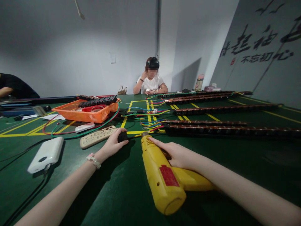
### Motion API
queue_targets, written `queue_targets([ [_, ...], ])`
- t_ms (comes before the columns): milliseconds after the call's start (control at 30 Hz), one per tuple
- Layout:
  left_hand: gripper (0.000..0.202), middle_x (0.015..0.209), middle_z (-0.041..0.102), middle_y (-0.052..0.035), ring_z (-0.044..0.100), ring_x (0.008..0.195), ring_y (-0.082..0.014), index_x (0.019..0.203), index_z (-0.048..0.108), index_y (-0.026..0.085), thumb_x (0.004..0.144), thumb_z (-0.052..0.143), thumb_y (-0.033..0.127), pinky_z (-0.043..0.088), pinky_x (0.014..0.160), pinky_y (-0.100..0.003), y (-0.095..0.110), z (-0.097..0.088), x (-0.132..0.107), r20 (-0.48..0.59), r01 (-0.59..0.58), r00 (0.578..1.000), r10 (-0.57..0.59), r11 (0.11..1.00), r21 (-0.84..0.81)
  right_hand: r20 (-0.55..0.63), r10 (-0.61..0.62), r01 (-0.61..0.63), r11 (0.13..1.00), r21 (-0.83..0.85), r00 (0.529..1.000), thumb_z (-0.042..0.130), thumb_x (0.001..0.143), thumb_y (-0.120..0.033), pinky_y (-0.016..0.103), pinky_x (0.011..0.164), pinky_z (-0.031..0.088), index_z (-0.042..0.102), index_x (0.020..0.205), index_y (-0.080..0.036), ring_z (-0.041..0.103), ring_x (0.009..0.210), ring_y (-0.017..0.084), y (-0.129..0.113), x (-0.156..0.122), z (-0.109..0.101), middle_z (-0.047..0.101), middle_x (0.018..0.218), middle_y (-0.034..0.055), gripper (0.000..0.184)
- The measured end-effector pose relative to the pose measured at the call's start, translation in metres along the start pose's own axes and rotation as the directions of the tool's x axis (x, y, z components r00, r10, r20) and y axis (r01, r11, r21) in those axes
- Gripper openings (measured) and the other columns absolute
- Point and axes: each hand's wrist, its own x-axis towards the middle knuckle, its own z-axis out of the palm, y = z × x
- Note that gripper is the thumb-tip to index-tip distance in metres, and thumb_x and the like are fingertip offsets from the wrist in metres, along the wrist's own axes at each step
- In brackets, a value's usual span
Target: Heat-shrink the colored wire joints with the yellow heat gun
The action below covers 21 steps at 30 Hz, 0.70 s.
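My right hand (178, 154) is wrapped round the grip of a yellow electric drill (162, 179) that lies low over the green table (235, 163), its tip pointing away from me. My left hand (113, 143) is closed on a small black part (122, 137) right at the drill's tip. A bead bracelet (93, 160) is on my left wrist. Just beyond the tip lie long black power strips (230, 130) with bundles of coloured wires (150, 121).
An orange basket (88, 114) holding black socket modules stands at left. A beige socket plate (97, 137) and a white box (46, 154) with a cable lie near my left arm. A person in white (150, 82) sits across the table; another person's arm (7, 91) shows far left.
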Motion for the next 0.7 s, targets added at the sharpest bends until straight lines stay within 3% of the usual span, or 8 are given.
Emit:
queue_targets([
  [133, 0.037, 0.108, 0.057, -0.0061, 0.054, 0.105, -0.0237, 0.109, 0.051, 0.02, 0.076, 0.059, 0.035, 0.042, 0.094, -0.04, 0.005, 0.002, 0.001, -0.018, -0.056, 0.998, 0.056, 0.998, 0.033, 0.021, -0.035, 0.036, 0.999, -0.033, 0.999, 0.058, 0.071, -0.01, 0.029, 0.071, 0.042, 0.002, 0.149, -0.031, 0.061, 0.09, 0.024, -0.022, 0.012, 0.007, 0.062, 0.112, 0.0092, 0.098],
  [267, 0.041, 0.11, 0.059, -0.0064, 0.055, 0.104, -0.0234, 0.113, 0.051, 0.019, 0.078, 0.057, 0.04, 0.043, 0.092, -0.038, 0.004, 0.002, 0.002, -0.017, -0.007, 1.0, 0.006, 1.0, -0.013, 0.05, -0.072, 0.076, 0.994, -0.074, 0.996, 0.06, 0.07, -0.012, 0.031, 0.069, 0.042, 0.002, 0.149, -0.032, 0.061, 0.089, 0.026, -0.038, 0.022, 0.012, 0.063, 0.109, 0.0103, 0.1],
  [400, 0.043, 0.112, 0.058, -0.0064, 0.055, 0.106, -0.0239, 0.115, 0.049, 0.02, 0.079, 0.056, 0.043, 0.044, 0.094, -0.039, 0.002, 0.003, 0.002, 0.016, 0.061, 0.998, -0.059, 0.994, -0.096, 0.065, -0.087, 0.092, 0.992, -0.081, 0.994, 0.061, 0.07, -0.013, 0.031, 0.069, 0.042, 0.0, 0.149, -0.032, 0.062, 0.086, 0.026, -0.037, 0.025, 0.013, 0.064, 0.105, 0.0096, 0.101],
  [700, 0.048, 0.117, 0.059, -0.005, 0.054, 0.11, -0.023, 0.122, 0.043, 0.022, 0.08, 0.056, 0.04, 0.04, 0.1, -0.039, 0.0, 0.001, 0.0, 0.15, 0.104, 0.986, -0.071, 0.968, -0.229, 0.05, -0.119, 0.12, 0.993, -0.015, 0.992, 0.059, 0.071, -0.014, 0.032, 0.074, 0.043, 0.001, 0.149, -0.033, 0.061, 0.094, 0.028, -0.027, 0.024, 0.017, 0.061, 0.116, 0.0112, 0.099],
])
